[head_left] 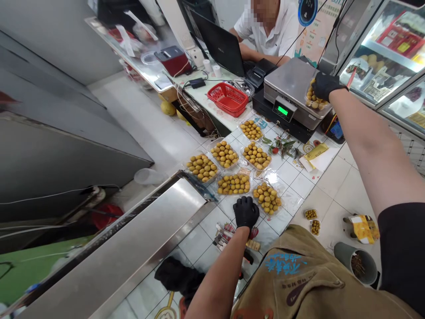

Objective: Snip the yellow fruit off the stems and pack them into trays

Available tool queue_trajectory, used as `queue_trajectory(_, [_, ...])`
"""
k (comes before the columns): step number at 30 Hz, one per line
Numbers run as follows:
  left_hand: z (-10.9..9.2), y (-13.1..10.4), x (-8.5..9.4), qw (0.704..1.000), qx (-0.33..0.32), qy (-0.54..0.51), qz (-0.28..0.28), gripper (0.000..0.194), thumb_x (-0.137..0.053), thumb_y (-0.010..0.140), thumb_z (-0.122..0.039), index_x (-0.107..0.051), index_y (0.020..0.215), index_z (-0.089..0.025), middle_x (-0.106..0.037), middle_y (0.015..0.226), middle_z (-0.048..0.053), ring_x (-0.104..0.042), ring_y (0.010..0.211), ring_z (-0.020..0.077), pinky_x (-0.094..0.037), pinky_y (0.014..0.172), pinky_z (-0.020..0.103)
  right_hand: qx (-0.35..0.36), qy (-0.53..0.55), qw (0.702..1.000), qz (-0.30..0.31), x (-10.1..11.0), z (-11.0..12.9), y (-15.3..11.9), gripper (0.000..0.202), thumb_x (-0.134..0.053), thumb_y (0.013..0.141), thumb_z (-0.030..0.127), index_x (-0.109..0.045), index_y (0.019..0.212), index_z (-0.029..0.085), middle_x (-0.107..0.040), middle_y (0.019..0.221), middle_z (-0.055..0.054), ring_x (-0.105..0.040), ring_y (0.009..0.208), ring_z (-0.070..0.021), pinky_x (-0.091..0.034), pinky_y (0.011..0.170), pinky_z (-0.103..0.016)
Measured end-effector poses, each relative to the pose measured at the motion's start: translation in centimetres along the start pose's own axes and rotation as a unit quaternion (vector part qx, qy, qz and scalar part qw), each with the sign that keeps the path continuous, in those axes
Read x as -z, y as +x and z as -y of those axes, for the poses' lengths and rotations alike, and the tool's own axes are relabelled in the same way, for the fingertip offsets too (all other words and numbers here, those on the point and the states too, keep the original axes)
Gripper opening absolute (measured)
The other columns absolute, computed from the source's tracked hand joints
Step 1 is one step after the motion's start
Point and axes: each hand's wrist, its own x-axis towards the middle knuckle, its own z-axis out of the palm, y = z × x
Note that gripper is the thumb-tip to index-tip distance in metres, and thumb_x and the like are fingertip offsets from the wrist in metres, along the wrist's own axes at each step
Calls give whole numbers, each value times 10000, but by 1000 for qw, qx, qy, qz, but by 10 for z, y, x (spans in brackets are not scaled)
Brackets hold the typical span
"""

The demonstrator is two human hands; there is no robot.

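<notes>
My right hand [325, 85], in a black glove, grips a clear plastic box of longans [315, 98] at the right edge of the metal scale [290, 79]. The box looks tilted, and I cannot tell whether its base rests on the plate. The scale's green display [283, 110] is lit. My left hand [245, 212], also black-gloved, is curled into a fist on the tiled counter [202, 230]. Just beyond it are a box of longans [234, 184] and another longan box [266, 198]. Several more filled boxes stand behind these.
A red basket [229, 98] sits left of the scale, before a laptop [219, 42] and a seated person [272, 26]. Leafy twigs [281, 145] and a yellow packet [315, 153] lie nearby. Two small fruit boxes [312, 221] and a grey bin [355, 263] are lower right.
</notes>
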Motion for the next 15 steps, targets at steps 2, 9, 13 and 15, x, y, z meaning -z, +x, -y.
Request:
queue_trajectory(2, [0,0,0,1000,0,-2,-1,202,-569,1023,-286,-708,1121,-177,-690,1201,194,-606,1179,382,-409,947,495,1,4,1000,-25,4,0,-1,542,-568,1174,267,-483,1491,-164,-550,1537,-474,-548,1564,-347,-301,1251,-650])
queue_trajectory(9, [-2,-1,3,1000,-4,-6,-9,209,-556,1025,-278,-711,1116,-171,-693,1196,192,-606,1172,380,-410,924,493,4,84,989,-125,23,-9,-10,470,-420,1250,316,-477,1523,-63,-660,1484,-367,-673,1423,-313,-460,1108,-481])
queue_trajectory(13, [-2,-1,1,1000,-5,-2,-13,214,-555,1026,-280,-713,1120,-171,-693,1190,187,-609,1165,375,-414,926,489,12,82,985,-149,33,-12,-18,414,-441,1237,306,-514,1515,8,-704,1467,-299,-703,1339,-243,-481,1053,-401])
queue_trajectory(15, [-2,0,0,1000,-4,5,-18,218,-554,1030,-285,-714,1126,-174,-693,1194,180,-612,1167,373,-417,924,488,17,80,984,-157,37,-13,-23,403,-451,1234,307,-529,1503,18,-726,1445,-273,-712,1293,-217,-485,1025,-376])
